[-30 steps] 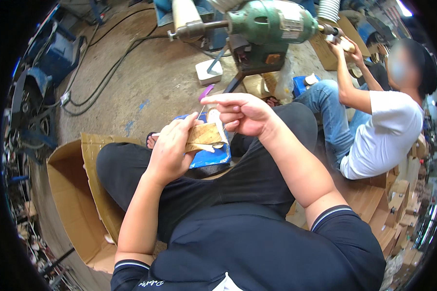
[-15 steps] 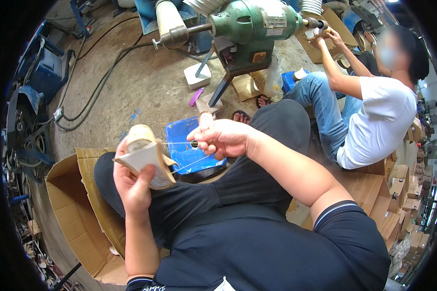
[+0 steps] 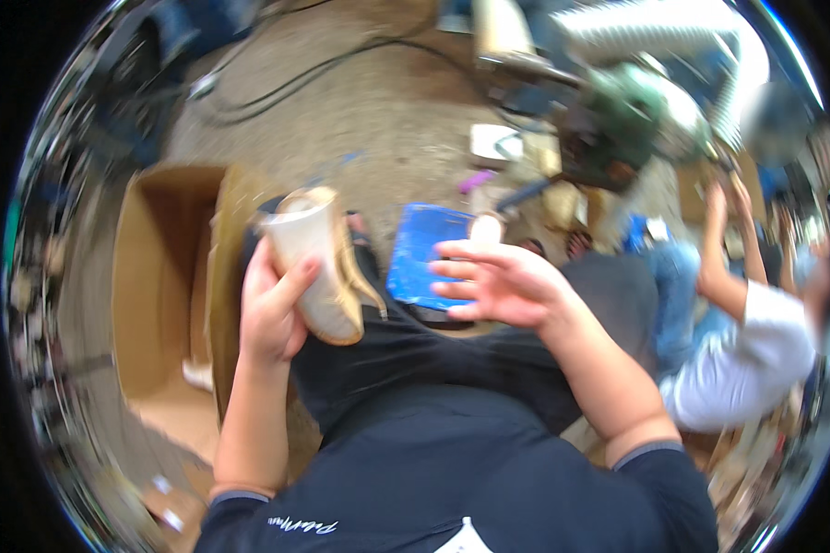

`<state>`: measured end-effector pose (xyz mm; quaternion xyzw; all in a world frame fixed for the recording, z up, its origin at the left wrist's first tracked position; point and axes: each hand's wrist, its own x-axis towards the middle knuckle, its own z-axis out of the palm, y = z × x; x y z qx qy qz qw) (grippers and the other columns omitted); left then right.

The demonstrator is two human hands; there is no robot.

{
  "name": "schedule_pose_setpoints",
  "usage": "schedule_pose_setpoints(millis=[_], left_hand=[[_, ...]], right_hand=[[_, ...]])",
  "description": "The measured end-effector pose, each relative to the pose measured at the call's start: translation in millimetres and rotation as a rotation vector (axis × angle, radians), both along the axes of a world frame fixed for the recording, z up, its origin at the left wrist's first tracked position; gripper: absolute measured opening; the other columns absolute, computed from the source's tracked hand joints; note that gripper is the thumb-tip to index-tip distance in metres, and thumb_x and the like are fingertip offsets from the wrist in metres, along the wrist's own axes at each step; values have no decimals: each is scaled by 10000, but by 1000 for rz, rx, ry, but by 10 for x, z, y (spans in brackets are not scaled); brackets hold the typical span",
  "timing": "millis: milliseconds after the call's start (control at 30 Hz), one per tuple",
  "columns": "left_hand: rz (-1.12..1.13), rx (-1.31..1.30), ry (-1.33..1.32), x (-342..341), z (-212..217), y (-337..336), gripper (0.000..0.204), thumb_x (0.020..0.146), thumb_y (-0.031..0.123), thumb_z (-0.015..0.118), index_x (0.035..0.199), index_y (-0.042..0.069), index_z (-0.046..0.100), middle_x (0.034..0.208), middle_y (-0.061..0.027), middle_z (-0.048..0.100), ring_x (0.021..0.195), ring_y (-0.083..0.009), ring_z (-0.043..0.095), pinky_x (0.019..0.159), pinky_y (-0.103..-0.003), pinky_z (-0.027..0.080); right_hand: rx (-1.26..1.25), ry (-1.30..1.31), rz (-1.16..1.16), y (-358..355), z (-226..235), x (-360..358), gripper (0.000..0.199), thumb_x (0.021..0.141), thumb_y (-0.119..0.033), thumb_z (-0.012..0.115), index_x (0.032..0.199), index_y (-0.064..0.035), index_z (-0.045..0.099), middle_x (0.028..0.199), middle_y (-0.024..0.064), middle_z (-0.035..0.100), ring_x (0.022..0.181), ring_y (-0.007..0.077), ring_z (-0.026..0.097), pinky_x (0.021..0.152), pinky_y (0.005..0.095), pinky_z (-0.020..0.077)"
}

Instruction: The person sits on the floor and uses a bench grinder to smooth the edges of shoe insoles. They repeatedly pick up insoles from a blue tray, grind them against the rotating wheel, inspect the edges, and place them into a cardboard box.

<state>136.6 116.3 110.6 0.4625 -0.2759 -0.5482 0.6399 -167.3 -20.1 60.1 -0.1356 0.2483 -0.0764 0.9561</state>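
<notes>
In my left hand [image 3: 281, 300] is a cream-coloured, curved piece [image 3: 309, 258] with a tan edge and a thin, hook-like strip on its right side. The thumb presses on its pale face, and the other fingers go behind it. Motion blur hides its exact kind. My right hand [image 3: 507, 281] is open to the right of it, fingers spread and nothing seen in them. Below and beyond that hand stands a blue stool [image 3: 426, 253]. A small, pale round thing [image 3: 486, 229] shows just above the right fingers; whether they touch it I cannot tell.
An open cardboard box [image 3: 171, 286] stands left of my legs, with a white thing inside. Ahead right is a green motor machine [image 3: 618, 120] beside a ribbed hose [image 3: 646, 32]. A co-worker in a white shirt [image 3: 747, 359] sits at the right. Cables [image 3: 314, 74] cross the floor.
The whole view has swung, shifting the scene rightward. Thin strands ran between the piece and my closed right hand earlier; now that hand is open and no strands show. The piece is turned more upright.
</notes>
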Motion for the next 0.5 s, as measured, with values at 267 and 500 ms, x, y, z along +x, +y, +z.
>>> schedule_pose_setpoints(millis=[267,500], left_hand=[[402,35,-98,1459,627,960,414,1021,186,746,1344,-20,591,1138,-154,758,967,-248,783,855,-382,658],[819,588,-102,3142,-228,2311,336,1022,127,679,1315,-29,630,1173,-156,774,980,-261,781,884,-457,660]], right_hand=[[-49,423,-221,-306,-243,-314,330,1118,-294,557,1333,-78,684,1271,94,764,1139,283,715,992,483,573],[-275,565,-228,-528,-603,-550,308,1099,-278,617,1340,-96,679,1200,46,772,1075,243,724,911,430,581]])
